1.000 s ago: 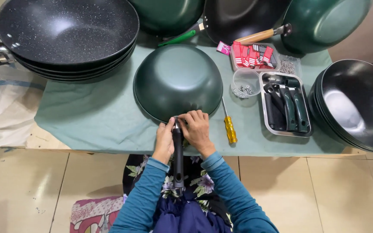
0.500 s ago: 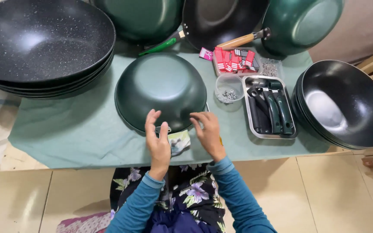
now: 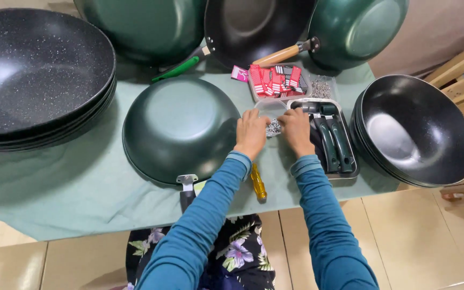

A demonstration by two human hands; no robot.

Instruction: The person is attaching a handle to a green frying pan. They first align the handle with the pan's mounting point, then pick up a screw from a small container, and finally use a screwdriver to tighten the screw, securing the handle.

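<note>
Nearest the body, a black handle piece sticks out past the table's front edge, beneath a small metal bracket on the rim of an upturned dark green wok; just to its right a yellow-handled screwdriver lies loose on the green cloth. Further in, both hands meet over a small clear tub of screws that sits between the wok and a metal tray of dark handles. The left hand has its fingers curled together at the tub's edge, and the right hand pinches down into it, though whether a screw is actually caught between the fingertips cannot be told. The step looks like picking out a fastener for the handle fitting; the next move would seem to call for a clean pinch on a single screw and a short carry back to the bracket. Beyond lie red packets, a stack of black woks at right, another stack at left, and more pans along the far edge.
</note>
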